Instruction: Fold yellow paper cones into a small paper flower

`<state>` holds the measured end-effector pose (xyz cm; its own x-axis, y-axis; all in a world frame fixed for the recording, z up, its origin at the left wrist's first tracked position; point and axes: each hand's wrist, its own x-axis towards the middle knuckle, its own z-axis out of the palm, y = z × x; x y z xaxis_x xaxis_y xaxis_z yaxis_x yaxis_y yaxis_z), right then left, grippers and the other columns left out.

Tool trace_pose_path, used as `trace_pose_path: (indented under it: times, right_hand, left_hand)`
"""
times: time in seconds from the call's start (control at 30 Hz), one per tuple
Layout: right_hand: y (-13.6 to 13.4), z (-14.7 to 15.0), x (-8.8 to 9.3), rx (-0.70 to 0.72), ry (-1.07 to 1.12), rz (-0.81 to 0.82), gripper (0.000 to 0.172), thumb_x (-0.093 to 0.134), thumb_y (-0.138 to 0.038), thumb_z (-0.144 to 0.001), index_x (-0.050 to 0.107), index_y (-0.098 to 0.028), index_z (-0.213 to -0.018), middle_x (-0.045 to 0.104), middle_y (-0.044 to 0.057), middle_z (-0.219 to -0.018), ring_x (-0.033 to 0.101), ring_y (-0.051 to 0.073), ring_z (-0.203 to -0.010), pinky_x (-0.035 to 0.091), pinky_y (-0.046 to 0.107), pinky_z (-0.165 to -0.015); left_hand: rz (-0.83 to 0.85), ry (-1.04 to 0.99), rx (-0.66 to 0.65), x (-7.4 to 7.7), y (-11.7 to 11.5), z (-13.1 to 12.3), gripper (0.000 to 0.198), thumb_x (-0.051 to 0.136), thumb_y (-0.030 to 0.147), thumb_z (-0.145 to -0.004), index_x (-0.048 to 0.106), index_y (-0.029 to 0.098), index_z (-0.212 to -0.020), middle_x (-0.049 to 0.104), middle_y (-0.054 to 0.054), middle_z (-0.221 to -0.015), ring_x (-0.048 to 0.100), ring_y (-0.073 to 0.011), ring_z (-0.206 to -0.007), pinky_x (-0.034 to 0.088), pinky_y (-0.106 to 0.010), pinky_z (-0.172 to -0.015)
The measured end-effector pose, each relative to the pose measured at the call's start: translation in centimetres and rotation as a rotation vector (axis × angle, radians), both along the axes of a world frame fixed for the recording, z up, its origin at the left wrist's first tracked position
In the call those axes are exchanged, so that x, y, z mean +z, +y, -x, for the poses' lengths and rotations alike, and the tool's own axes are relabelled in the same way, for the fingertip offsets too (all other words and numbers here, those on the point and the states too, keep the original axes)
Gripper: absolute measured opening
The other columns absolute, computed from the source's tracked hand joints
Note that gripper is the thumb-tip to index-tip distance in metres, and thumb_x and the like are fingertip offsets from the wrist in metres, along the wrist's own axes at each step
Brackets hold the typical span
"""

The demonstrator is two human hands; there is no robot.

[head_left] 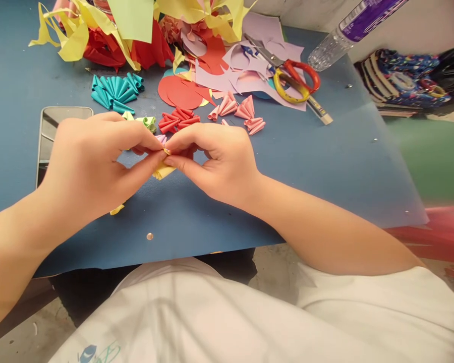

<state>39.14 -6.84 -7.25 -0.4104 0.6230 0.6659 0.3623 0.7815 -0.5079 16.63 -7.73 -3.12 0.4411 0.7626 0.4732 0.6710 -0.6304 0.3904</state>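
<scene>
My left hand point(94, 156) and my right hand point(219, 156) meet above the blue table, thumbs and forefingers pinching a small piece of yellow paper point(167, 150) between them. Just below the fingertips shows a yellow folded paper piece point(163, 171); whether it joins the pinched bit I cannot tell. Close behind the fingers lie red rolled paper cones point(178, 120), green ones point(147, 123) and a bit of lilac paper point(161, 138). Teal cones point(115, 92) sit farther back, pink cones point(245, 111) to the right. Another yellow piece point(117, 209) lies under my left wrist.
A phone point(66, 112) lies partly behind my left hand. Scissors point(287, 75) rest on lilac paper scraps, with a cutter point(320, 111) beside them. Red paper circles point(183, 93) and a heap of yellow strips point(94, 25) fill the back. A plastic bottle point(331, 48) stands back right.
</scene>
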Motion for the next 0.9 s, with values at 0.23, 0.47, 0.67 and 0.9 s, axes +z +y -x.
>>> trace_pose_path:
  times: [0.23, 0.47, 0.67, 0.9]
  right_hand:
    - [-0.28, 0.07, 0.29, -0.041, 0.031, 0.006, 0.008, 0.074, -0.014, -0.100, 0.078, -0.020, -0.101, 0.084, -0.009, -0.096, 0.080, 0.007, -0.083, 0.070, 0.021, -0.079]
    - [-0.22, 0.13, 0.18, -0.018, 0.061, -0.002, 0.007, 0.077, -0.010, -0.097, 0.079, -0.016, -0.100, 0.084, -0.008, -0.093, 0.078, 0.004, -0.080, 0.067, 0.015, -0.078]
    - [-0.04, -0.47, 0.75, 0.041, -0.034, -0.095, 0.012, 0.072, -0.008, -0.101, 0.078, -0.017, -0.104, 0.086, -0.006, -0.098, 0.082, 0.007, -0.093, 0.068, 0.019, -0.087]
    - [-0.31, 0.01, 0.55, 0.047, 0.038, -0.030, 0.012, 0.077, -0.006, -0.096, 0.074, -0.016, -0.102, 0.082, -0.005, -0.092, 0.074, 0.003, -0.078, 0.065, 0.015, -0.076]
  left_hand:
    - [-0.044, -0.050, -0.047, 0.21, 0.11, 0.12, 0.012, 0.078, 0.028, -0.097, 0.086, 0.021, -0.096, 0.085, -0.004, -0.087, 0.072, -0.0248, -0.086, 0.048, -0.036, -0.073]
    - [0.011, -0.055, -0.048, 0.37, 0.16, 0.30, 0.010, 0.078, 0.029, -0.095, 0.084, 0.022, -0.096, 0.084, -0.003, -0.089, 0.077, -0.0212, -0.089, 0.053, -0.031, -0.082]
    - [0.014, -0.091, -0.048, 0.31, 0.26, 0.47, 0.014, 0.079, 0.030, -0.093, 0.086, 0.018, -0.094, 0.081, -0.002, -0.088, 0.075, -0.0154, -0.084, 0.050, -0.026, -0.081]
    - [0.138, -0.173, -0.060, 0.77, 0.09, 0.49, 0.011, 0.079, 0.029, -0.093, 0.087, 0.021, -0.091, 0.081, -0.001, -0.083, 0.072, -0.0121, -0.076, 0.050, -0.026, -0.072]
